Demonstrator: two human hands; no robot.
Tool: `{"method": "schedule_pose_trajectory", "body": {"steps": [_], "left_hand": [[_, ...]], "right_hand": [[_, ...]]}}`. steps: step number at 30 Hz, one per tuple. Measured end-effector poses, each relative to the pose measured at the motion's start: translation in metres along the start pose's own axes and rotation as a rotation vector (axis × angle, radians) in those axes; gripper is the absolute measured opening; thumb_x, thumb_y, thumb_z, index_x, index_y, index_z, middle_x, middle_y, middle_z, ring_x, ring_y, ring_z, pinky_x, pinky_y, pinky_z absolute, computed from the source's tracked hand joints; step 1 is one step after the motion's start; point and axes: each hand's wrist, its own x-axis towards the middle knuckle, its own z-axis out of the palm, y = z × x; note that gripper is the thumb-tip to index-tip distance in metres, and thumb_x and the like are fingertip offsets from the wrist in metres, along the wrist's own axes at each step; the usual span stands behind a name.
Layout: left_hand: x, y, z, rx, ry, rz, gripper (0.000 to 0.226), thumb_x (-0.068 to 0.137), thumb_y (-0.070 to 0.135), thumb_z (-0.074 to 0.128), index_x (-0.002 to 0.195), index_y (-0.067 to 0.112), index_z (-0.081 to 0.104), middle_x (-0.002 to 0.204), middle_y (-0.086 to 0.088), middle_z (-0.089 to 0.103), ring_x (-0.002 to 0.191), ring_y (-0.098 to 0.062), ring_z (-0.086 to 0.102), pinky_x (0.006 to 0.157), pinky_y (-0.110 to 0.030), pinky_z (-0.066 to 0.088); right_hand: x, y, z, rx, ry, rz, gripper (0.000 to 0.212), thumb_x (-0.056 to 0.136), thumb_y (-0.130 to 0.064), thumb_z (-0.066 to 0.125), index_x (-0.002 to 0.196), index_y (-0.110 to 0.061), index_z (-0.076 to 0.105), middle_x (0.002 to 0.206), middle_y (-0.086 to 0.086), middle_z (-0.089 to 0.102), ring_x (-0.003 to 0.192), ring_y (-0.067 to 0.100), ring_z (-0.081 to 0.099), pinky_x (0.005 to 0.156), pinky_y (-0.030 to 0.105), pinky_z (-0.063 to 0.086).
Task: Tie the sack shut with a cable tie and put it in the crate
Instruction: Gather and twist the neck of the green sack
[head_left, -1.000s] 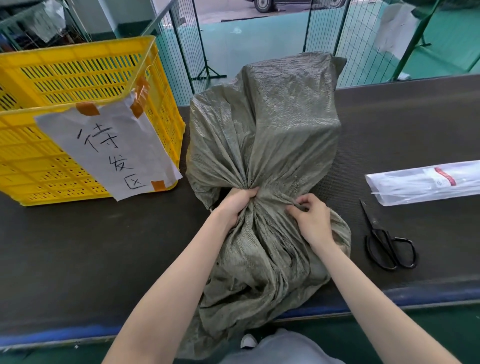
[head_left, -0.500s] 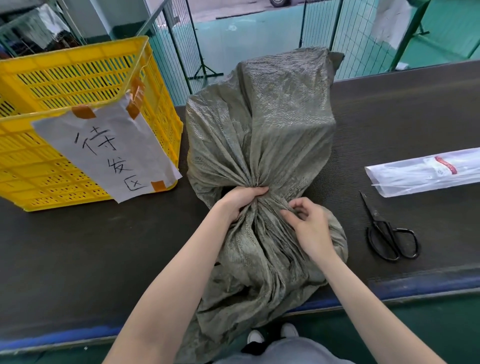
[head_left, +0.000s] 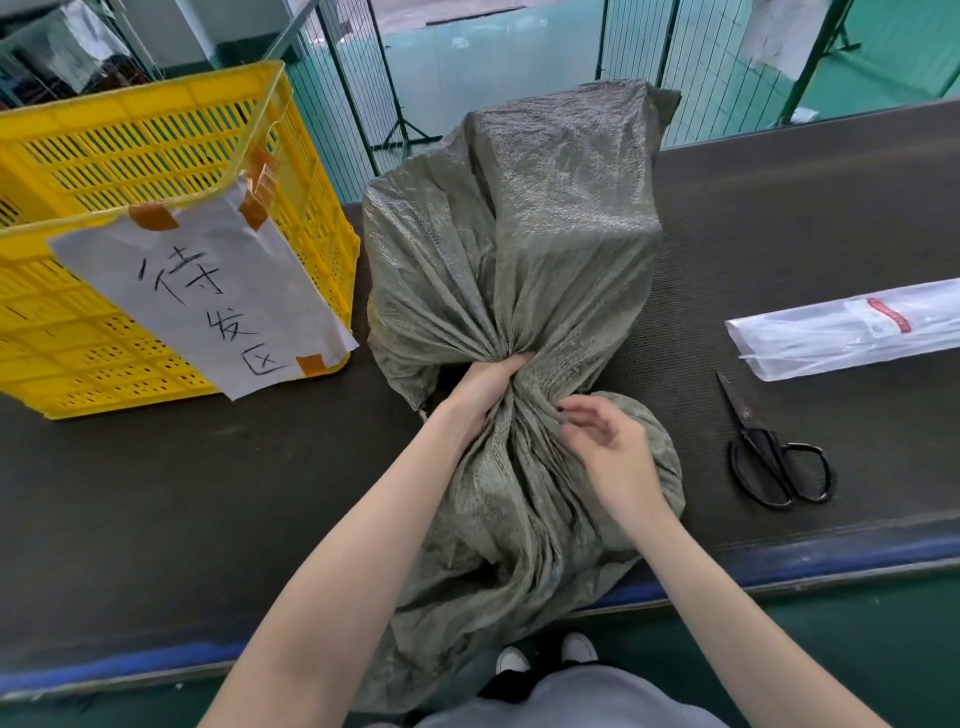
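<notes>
A dark, finely textured worktop (head_left: 156, 493) runs across the view, its near edge trimmed in blue. Beyond its far edge stand green wire-mesh fence panels (head_left: 701, 62) over a green floor, and the same green floor shows below the near edge, where the person's white shoes (head_left: 545, 656) peek out.

Toward the left end of the worktop sits the yellow slotted crate (head_left: 130, 171), with a white paper sign (head_left: 208, 291) bearing handwritten characters taped to its near rim with orange tape. Toward the right end lies a clear plastic packet (head_left: 847, 332) with a red label; whether it holds cable ties cannot be told for certain. Just nearer the front edge than the packet lie black scissors (head_left: 774, 457), blades together.

The grey-green woven sack (head_left: 519, 234) lies in the middle of the worktop, just beside the crate, its bulging body reaching to the far edge and its loose mouth end spilling over the near edge. Its neck is gathered into tight pleats — there the left hand (head_left: 483, 389) is clenched around the bunched fabric. The right hand (head_left: 608, 447) hovers just right of the neck, fingers loosely spread and curled, gripping nothing — its fingertips sit at or just off the cloth.
</notes>
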Motion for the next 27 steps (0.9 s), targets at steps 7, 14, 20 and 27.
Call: {"method": "schedule_pose_trajectory", "body": {"steps": [7,14,20,27], "left_hand": [[-0.005,0.008,-0.024,0.269,-0.165,-0.153,0.047,0.071,0.04,0.081,0.108,0.013,0.069,0.094,-0.004,0.075,0.086,-0.018,0.072,0.079,-0.029,0.056],[0.001,0.007,-0.014,0.177,-0.07,-0.148,0.038,0.077,0.028,0.076,0.108,0.008,0.068,0.093,-0.009,0.073,0.083,-0.022,0.07,0.074,-0.029,0.055],[0.004,0.002,-0.006,0.161,-0.042,-0.052,0.024,0.085,0.016,0.066,0.107,0.007,0.066,0.089,-0.005,0.071,0.074,-0.014,0.067,0.064,-0.02,0.053],[0.003,-0.001,-0.002,0.226,-0.143,-0.051,0.05,0.074,0.044,0.075,0.115,0.016,0.067,0.111,0.001,0.071,0.096,-0.013,0.068,0.089,-0.025,0.051]], "right_hand": [[0.033,-0.005,-0.032,-0.404,0.275,-0.108,0.02,0.085,-0.01,0.062,0.104,-0.014,0.062,0.105,0.003,0.061,0.1,0.019,0.057,0.089,0.032,0.045],[0.05,-0.004,-0.025,-0.192,-0.163,0.392,0.024,0.088,-0.027,0.063,0.108,-0.014,0.064,0.098,0.004,0.068,0.086,0.015,0.062,0.075,0.027,0.049],[0.029,0.004,-0.02,0.152,-0.098,0.311,0.022,0.089,-0.019,0.063,0.111,-0.015,0.064,0.101,0.01,0.068,0.087,0.015,0.064,0.077,0.023,0.05],[0.027,0.002,-0.017,0.548,0.05,0.413,0.033,0.083,-0.012,0.068,0.115,-0.01,0.061,0.105,0.009,0.069,0.095,0.019,0.066,0.08,0.031,0.052]]}}
